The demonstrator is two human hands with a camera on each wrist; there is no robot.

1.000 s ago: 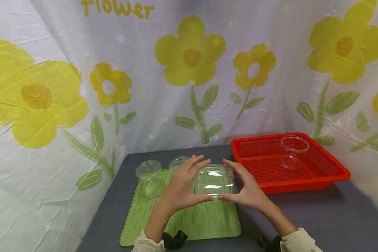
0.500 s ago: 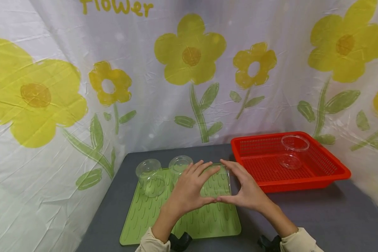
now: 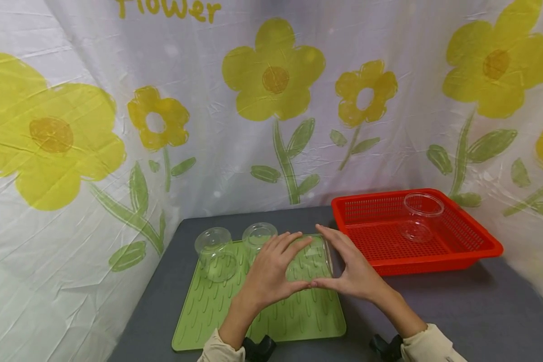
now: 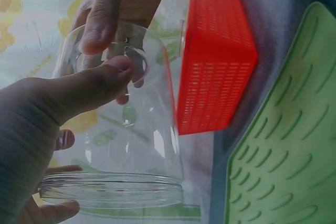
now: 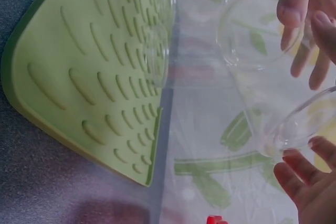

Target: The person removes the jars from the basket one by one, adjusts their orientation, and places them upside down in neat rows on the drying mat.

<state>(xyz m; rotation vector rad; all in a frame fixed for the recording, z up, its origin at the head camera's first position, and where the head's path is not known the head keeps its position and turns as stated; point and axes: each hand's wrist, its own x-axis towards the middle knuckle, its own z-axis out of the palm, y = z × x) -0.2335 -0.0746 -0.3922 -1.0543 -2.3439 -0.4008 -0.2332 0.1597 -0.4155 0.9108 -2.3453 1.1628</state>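
Observation:
Between my two hands a clear plastic cup (image 3: 308, 261) lies on its side in the air, above the green mat (image 3: 298, 319). My left hand (image 3: 271, 274) grips it from the left, its thumb (image 4: 92, 85) across the near wall. From the right, my right hand (image 3: 355, 266) holds it, thumb below and fingers above; the thumbs almost meet in the head view. In the left wrist view, the ridged rim (image 4: 110, 188) lies near my left fingers. On the mat's far part stand two more clear cups, one at the left corner (image 3: 216, 254) and one beside it (image 3: 258, 239).
A red perforated basket (image 3: 439, 264) stands at the back right of the grey table (image 3: 434, 306). Inside it, towards its right end, a clear cup (image 3: 421, 218) stands upright. A white curtain (image 3: 317, 181) printed with yellow flowers hangs behind the table.
My left hand has moved right and closer to the right hand, covering more of the held cup and uncovering the second cup on the mat. The right hand has barely moved.

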